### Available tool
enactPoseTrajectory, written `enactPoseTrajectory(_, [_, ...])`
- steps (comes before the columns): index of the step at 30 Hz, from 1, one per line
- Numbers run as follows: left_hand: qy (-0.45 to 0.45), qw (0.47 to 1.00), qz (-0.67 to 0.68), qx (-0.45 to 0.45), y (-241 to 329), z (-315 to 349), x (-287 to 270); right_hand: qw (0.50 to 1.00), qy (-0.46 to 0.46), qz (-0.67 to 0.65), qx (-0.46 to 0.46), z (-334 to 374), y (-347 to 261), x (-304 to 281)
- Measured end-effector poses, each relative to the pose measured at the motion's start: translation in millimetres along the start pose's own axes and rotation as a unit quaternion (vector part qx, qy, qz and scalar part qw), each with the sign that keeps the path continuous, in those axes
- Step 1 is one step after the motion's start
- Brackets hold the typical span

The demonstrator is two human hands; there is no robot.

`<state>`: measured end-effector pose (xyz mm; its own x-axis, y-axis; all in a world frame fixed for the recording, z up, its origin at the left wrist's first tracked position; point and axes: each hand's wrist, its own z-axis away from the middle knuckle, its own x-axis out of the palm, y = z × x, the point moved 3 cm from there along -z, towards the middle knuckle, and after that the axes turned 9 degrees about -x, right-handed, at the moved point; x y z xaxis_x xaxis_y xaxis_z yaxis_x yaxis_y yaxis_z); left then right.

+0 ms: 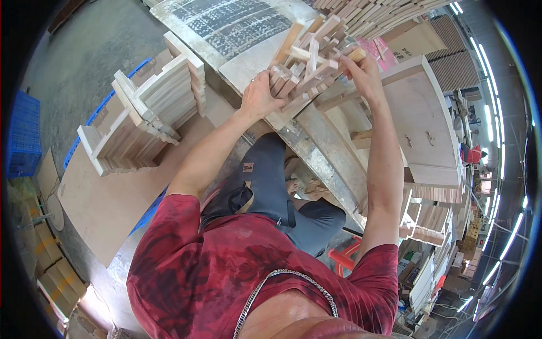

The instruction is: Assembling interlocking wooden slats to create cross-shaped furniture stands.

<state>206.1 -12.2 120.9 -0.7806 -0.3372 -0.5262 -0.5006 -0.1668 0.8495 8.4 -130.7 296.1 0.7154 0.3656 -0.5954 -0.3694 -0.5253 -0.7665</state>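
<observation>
A jumbled pile of pale wooden strips (311, 55) lies on the corner of the worktable ahead of me. My left hand (261, 97) is closed around the near left end of a few short wooden blocks (284, 81), thumb towards me. At the pile's right side, my right hand (364, 75) is closed with its fingertips against a yellowish wooden block (357, 55). Part of that block is hidden by the fingers. Between the two hands, several strips cross one another at different angles.
Stacked wooden frame pieces (152, 107) stand on a brown board (93, 212) to my left. The worktable (231, 11) has a dark printed sheet on top. A large pale wooden panel (420, 121) stands at my right. Blue crates (23, 135) sit at far left.
</observation>
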Motion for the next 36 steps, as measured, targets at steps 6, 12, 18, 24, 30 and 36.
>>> enactPoseTrajectory(6, [0.012, 1.000, 0.014, 0.004, -2, 3, -3, 0.998, 0.023, 0.051, -0.019, 12, 9, 15])
enactPoseTrajectory(12, [0.006, 0.999, 0.030, -0.017, -3, 2, -6, 0.988, 0.017, 0.150, 0.007, 0, 6, 22])
enactPoseTrajectory(18, [-0.008, 0.998, 0.054, -0.007, -4, 3, -11, 0.994, 0.030, 0.021, 0.105, 14, 24, 34])
enactPoseTrajectory(24, [-0.026, 0.994, 0.098, 0.035, -18, -5, -7, 0.988, -0.016, -0.064, 0.141, 11, 38, 35])
enactPoseTrajectory(30, [0.014, 0.989, 0.114, 0.095, -19, 0, -8, 0.997, 0.050, 0.011, 0.066, 11, 32, 29])
enactPoseTrajectory(36, [-0.004, 0.992, 0.100, 0.074, -23, -2, -5, 0.949, 0.037, 0.311, -0.031, 8, 21, 30])
